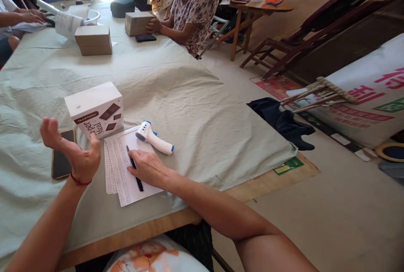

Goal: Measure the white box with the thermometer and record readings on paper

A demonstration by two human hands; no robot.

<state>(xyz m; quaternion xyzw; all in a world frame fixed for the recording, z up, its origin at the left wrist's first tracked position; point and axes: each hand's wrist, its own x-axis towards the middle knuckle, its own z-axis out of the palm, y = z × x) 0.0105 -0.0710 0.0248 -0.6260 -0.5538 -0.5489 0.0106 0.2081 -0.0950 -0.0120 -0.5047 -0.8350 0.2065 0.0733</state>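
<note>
My left hand (77, 150) is raised above the table with its fingers spread and nothing in it. Beneath it lies a dark smartphone (62, 164) with a tan edge. Just beyond stands a white NutriMotion box (97, 105) with brown pictures on it. My right hand (148, 166) rests on several sheets of printed paper (121, 179), thumb and fingers closed on a black pen (139, 184) that lies slantwise across the top sheet. Touching the sheets' far edge is a white and blue infrared thermometer (154, 138), lying on its side.
A pale green cloth (189, 133) covers the table. Farther back are a cardboard box (94, 41), loose papers (67, 25) and a dark case (122, 7). At the far right side a person (195, 19) holds another box (137, 23) beside a black phone (145, 38).
</note>
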